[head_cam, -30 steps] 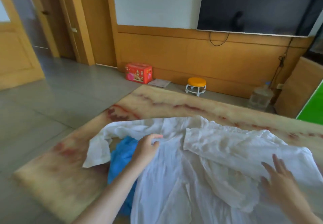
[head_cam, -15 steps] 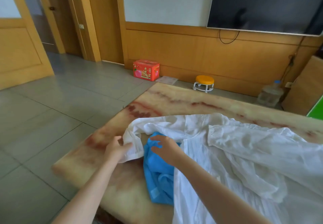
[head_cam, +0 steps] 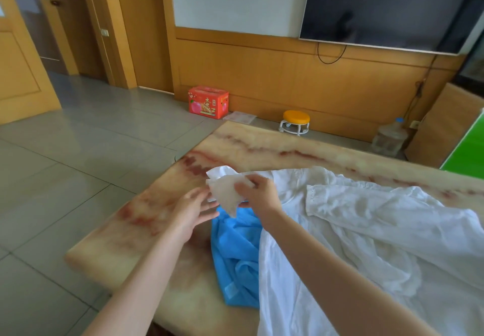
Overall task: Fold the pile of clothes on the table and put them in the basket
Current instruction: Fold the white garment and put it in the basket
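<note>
While right hand (head_cam: 259,191) pinches white shirt sleeve (head_cam: 225,196) clear of blue garment (head_cam: 235,257), likely to fold it inward, left hand (head_cam: 191,212) hovers released beside it above bench (head_cam: 136,231).

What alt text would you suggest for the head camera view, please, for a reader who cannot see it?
A person's right hand pinches the raised sleeve of a thin white crinkled shirt spread over a veined beige marble table, the open left hand beside it. A crumpled bright blue garment lies partly under the shirt.

white shirt (head_cam: 366,225), blue garment (head_cam: 235,252), red-veined table (head_cam: 146,220)
</note>
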### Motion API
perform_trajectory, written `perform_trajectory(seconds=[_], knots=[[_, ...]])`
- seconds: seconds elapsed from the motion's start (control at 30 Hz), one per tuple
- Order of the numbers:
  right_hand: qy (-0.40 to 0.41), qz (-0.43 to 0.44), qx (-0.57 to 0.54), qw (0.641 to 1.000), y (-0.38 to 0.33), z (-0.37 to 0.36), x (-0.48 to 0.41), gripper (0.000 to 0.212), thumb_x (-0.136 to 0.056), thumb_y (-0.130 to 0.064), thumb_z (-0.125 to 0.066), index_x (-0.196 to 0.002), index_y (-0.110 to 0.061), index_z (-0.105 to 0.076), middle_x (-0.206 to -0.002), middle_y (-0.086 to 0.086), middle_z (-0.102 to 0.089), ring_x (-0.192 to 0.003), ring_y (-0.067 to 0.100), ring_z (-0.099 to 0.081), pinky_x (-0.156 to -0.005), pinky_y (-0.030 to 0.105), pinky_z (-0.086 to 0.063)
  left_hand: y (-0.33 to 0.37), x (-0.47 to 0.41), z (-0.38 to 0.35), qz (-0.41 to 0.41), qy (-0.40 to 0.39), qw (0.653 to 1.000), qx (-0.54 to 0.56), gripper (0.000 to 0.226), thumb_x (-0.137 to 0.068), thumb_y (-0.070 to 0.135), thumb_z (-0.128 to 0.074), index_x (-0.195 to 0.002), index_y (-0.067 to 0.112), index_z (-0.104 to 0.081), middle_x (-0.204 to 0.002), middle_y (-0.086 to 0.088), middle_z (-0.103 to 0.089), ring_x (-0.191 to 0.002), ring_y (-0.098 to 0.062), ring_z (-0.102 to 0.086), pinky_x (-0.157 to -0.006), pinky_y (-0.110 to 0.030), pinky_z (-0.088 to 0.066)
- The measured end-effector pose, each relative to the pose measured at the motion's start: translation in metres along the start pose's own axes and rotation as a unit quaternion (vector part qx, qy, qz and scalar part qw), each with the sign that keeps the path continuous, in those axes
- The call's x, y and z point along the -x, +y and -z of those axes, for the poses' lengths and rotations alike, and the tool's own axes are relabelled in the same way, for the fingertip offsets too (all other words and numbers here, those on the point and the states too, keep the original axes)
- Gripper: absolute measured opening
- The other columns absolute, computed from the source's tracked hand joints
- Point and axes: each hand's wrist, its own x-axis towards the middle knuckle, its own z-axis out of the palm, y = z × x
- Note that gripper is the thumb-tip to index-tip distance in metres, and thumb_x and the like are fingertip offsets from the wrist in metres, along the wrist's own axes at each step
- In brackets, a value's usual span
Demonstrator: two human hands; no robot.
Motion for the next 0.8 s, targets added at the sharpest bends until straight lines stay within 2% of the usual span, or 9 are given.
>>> perform_trajectory(seconds=[0.1, 0.17, 0.27, 0.37, 0.43, 0.5, 0.63, 0.73, 0.8], knots=[[-0.029, -0.027, -0.166, 0.985, -0.030, 0.024, 0.001, 0.012, -0.092, -0.003, -0.053, -0.100, 0.002, -0.060, -0.079, 0.014, -0.057, -0.066, 0.025, -0.061, -0.060, 0.034, -0.059, -0.009, -0.009, -0.005, -0.055, 0.030, 0.994, -0.092, 0.056, -0.086, -0.003, -0.058, -0.136, 0.016, -0.039, -0.135, -0.008, -0.044, -0.106, -0.022, -0.056, -0.072, -0.027, -0.050], [-0.031, -0.032, -0.213, 0.976, -0.045, 0.046, 0.001, 0.012, -0.092, -0.005, -0.056, -0.099, 0.003, -0.061, -0.083, 0.016, -0.055, -0.070, 0.027, -0.061, -0.060, 0.035, -0.060, -0.014, -0.012, -0.013, -0.101, 0.026, 0.982, -0.160, 0.070, -0.082, -0.003, -0.062, -0.141, 0.024, -0.035, -0.141, -0.002, -0.035, -0.114, -0.018, -0.050, -0.068, -0.021, -0.045], [0.013, -0.001, -0.153, 0.988, -0.058, 0.097, -0.001, 0.009, -0.093, -0.014, -0.057, -0.092, -0.008, -0.064, -0.087, 0.013, -0.057, -0.071, 0.023, -0.060, -0.060, 0.032, -0.060, -0.018, -0.019, -0.027, -0.140, 0.013, 0.974, -0.179, 0.061, -0.083, 0.003, -0.064, -0.133, 0.029, -0.045, -0.142, -0.001, -0.037, -0.116, -0.012, -0.047, -0.082, -0.025, -0.044], [0.067, 0.040, -0.077, 0.994, -0.054, 0.166, -0.006, 0.011, -0.093, -0.021, -0.057, -0.091, -0.015, -0.066, -0.085, 0.009, -0.063, -0.075, 0.021, -0.059, -0.065, 0.035, -0.055, -0.017, -0.026, -0.050, -0.188, -0.009, 0.958, -0.215, 0.048, -0.083, 0.006, -0.066, -0.125, 0.026, -0.054, -0.135, 0.003, -0.045, -0.119, -0.012, -0.046, -0.091, -0.026, -0.039], [0.108, 0.060, -0.051, 0.991, -0.045, 0.214, -0.005, 0.011, -0.093, -0.023, -0.058, -0.093, -0.016, -0.067, -0.083, 0.007, -0.064, -0.073, 0.020, -0.060, -0.064, 0.035, -0.050, -0.017, -0.031, -0.072, -0.220, -0.030, 0.946, -0.235, 0.041, -0.083, 0.007, -0.066, -0.121, 0.021, -0.058, -0.127, 0.006, -0.048, -0.116, -0.011, -0.045, -0.091, -0.023, -0.034], [0.156, 0.065, -0.047, 0.985, -0.035, 0.260, 0.001, 0.010, -0.092, -0.020, -0.058, -0.093, -0.015, -0.067, -0.077, 0.004, -0.066, -0.065, 0.017, -0.062, -0.057, 0.028, -0.053, -0.017, -0.037, -0.096, -0.246, -0.043, 0.933, -0.259, 0.039, -0.084, 0.008, -0.066, -0.119, 0.022, -0.058, -0.122, 0.006, -0.049, -0.113, -0.009, -0.044, -0.091, -0.019, -0.030], [0.249, 0.047, -0.011, 0.967, -0.008, 0.334, 0.014, 0.008, -0.092, -0.016, -0.058, -0.091, -0.016, -0.066, -0.072, 0.001, -0.065, -0.055, 0.012, -0.061, -0.048, 0.019, -0.052, -0.026, -0.050, -0.144, -0.267, -0.104, 0.900, -0.330, 0.048, -0.086, 0.008, -0.064, -0.131, 0.017, -0.050, -0.122, 0.004, -0.051, -0.113, -0.012, -0.046, -0.086, -0.013, -0.029], [0.302, 0.047, 0.037, 0.952, 0.011, 0.366, 0.018, 0.008, -0.090, -0.016, -0.062, -0.097, -0.015, -0.066, -0.059, -0.008, -0.065, -0.045, 0.001, -0.057, -0.043, 0.015, -0.049, -0.038, -0.066, -0.175, -0.272, -0.120, 0.861, -0.411, 0.054, -0.089, 0.020, -0.063, -0.138, 0.016, -0.043, -0.145, -0.006, -0.040, -0.134, -0.018, -0.035, -0.107, -0.026, -0.025], [0.320, 0.041, 0.023, 0.946, 0.016, 0.381, 0.015, 0.010, -0.090, -0.015, -0.061, -0.098, -0.015, -0.066, -0.066, -0.003, -0.065, -0.043, 0.001, -0.056, -0.042, 0.015, -0.047, -0.047, -0.073, -0.192, -0.261, -0.133, 0.799, -0.525, 0.062, -0.090, 0.038, -0.058, -0.145, 0.023, -0.033, -0.155, -0.004, -0.024, -0.143, -0.017, -0.019, -0.115, -0.043, -0.016]])
